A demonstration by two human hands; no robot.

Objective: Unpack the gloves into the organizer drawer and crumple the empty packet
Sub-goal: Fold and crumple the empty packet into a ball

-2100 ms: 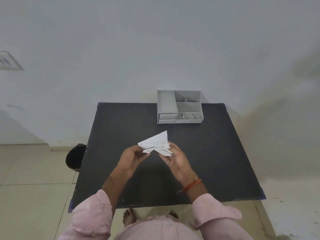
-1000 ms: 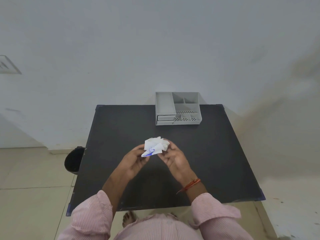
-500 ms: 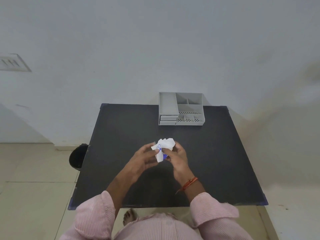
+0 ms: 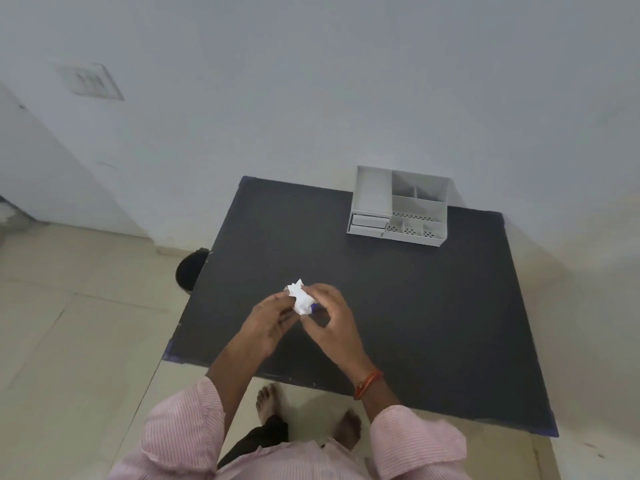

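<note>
The packet [image 4: 300, 298] is now a small, tight wad of white paper with a trace of blue print at its lower right edge. Two seconds ago it was a broad flat triangle spread between the hands; a second ago it was half folded. It has been compressed steadily since then. The left hand [image 4: 268, 322] presses against the wad from 8 o'clock, fingers curled narrow around its lower side. The right hand [image 4: 327, 318] closes on it from 3 o'clock, fingertips bent in over the top. Both hands grip the wad together, held just above the table [image 4: 433, 306] near its middle.

Judgement: the crumpling step is nearly finished, perhaps one more squeeze away. No gloves are visible anywhere. The organizer [image 4: 398, 207] stands at 1 o'clock from the hands, well apart, at the far edge of the table. Its small drawer [image 4: 369, 221], at the lower left front, appears pushed in; what it contains cannot be seen.

The table is matte black, bare apart from the organizer, with blue tape at its corners. The camera has swung left since the previous moment, so the table now sits skewed. A pale wall stands behind, with a switch plate [image 4: 91, 81] at 10 o'clock. The floor is of beige tile, with a dark round bin [image 4: 190, 268] beside the table's left edge.
</note>
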